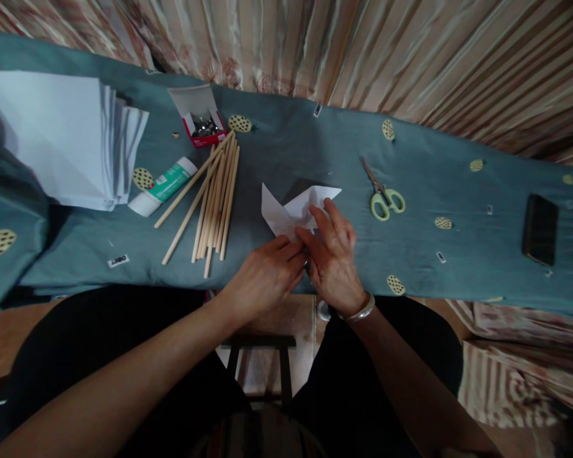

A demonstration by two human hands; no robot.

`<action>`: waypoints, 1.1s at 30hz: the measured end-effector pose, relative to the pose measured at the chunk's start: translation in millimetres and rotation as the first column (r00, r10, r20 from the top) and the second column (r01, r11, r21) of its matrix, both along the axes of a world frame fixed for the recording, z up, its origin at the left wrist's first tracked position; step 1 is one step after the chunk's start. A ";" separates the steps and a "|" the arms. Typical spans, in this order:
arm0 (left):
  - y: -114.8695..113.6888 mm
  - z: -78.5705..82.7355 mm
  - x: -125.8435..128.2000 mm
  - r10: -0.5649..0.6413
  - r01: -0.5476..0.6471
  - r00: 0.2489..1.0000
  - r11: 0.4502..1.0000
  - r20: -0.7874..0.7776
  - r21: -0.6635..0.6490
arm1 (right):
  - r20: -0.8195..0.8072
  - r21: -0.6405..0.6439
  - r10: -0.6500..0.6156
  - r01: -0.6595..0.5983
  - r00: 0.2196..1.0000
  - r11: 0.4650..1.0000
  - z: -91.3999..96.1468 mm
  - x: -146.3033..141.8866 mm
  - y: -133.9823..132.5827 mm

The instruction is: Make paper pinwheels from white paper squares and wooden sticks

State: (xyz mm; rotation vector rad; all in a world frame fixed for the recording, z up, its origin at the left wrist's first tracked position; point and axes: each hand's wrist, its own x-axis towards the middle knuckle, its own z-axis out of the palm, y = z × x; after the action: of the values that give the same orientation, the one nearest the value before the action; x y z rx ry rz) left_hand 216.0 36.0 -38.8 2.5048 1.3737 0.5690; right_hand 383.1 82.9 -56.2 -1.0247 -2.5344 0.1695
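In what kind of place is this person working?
Probably a room in a home rather than a workshop: striped curtains hang beside a patterned teal cloth, where green-handled scissors lie.

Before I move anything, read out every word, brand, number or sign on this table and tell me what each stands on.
No text can be read for certain.
Green-and-white tube: pale marks on its green band, too blurred.
Red box: marks on its front, too small.
Small white patches on the cloth: dark lettering, too blurred.
Folded white paper: no writing visible.
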 end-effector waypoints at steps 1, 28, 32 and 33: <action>0.1 0.4 0.0 0.001 -0.001 1.000 1.000 -0.001 -0.008 | -0.015 -0.022 -0.004 0.004 1.000 1.000 2.2 0.5 0.2; 0.7 1.9 0.7 0.008 -0.009 1.000 0.998 -0.017 -0.059 | -0.086 -0.117 -0.122 0.111 0.989 0.987 5.0 8.5 8.3; 0.5 0.8 1.1 0.007 -0.007 1.000 0.998 -0.006 -0.065 | -0.057 -0.054 -0.091 0.088 0.994 0.995 -0.1 4.0 7.1; 0.5 0.5 1.1 0.008 -0.008 1.000 0.998 -0.001 -0.069 | -0.044 -0.045 -0.086 0.084 0.995 0.995 -1.3 2.6 6.2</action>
State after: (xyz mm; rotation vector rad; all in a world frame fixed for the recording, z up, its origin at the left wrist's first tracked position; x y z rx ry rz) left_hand 217.2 36.4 -38.3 2.4472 1.3798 0.5131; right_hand 385.7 89.1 -57.4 -1.1295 -2.4506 0.2213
